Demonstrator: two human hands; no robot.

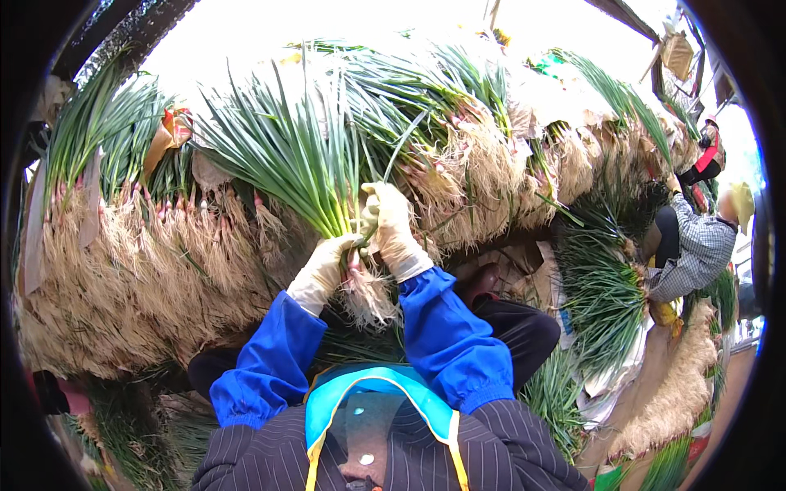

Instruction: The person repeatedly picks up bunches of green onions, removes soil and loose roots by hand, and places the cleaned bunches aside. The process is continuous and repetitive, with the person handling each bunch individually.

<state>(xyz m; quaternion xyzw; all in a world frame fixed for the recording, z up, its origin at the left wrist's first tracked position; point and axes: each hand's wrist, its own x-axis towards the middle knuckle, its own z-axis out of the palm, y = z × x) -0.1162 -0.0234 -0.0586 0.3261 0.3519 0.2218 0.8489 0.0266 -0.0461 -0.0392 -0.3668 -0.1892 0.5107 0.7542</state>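
Observation:
My left hand (324,265), in a pale glove, grips a bunch of young green garlic (313,196) just above its pinkish bulbs. The long green leaves fan up and away from me, and the whitish roots (367,297) hang down between my wrists. My right hand (390,222), gloved too, is closed around a thin green leaf strand (402,144) beside the stems. Part of this strand seems to pass around the bunch near my left fingers; the fingers hide how far it goes.
Ahead, a long heap of green garlic (166,270) has its roots facing me. More bunches (473,147) lie on top. To the right sits a person in a checked shirt (697,245) beside piled greens (599,301). Another root-edged row (669,393) lies at the lower right.

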